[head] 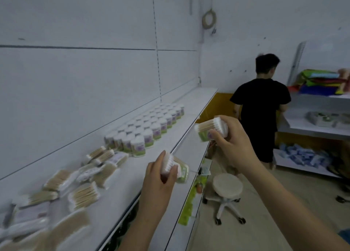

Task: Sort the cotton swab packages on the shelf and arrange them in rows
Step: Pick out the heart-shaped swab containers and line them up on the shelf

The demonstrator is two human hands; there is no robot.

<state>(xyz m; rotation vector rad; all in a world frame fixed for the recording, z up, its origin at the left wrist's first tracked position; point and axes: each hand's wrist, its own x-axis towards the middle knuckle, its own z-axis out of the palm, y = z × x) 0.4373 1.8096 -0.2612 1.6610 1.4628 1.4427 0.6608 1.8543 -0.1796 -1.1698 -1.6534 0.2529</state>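
Left hand [161,173] grips one swab pack [178,170] over the shelf [164,137] edge; right hand [229,137] grips another pack [210,129] beyond it.

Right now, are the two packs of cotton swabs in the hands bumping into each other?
Apart. The head view shows the pack in the left hand low over the shelf edge, and the pack in the right hand higher up, with open space between them.

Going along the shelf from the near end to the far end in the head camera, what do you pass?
Loose flat swab packs → left hand with a pack over the front edge → upright rows of round swab tubs → bare shelf.
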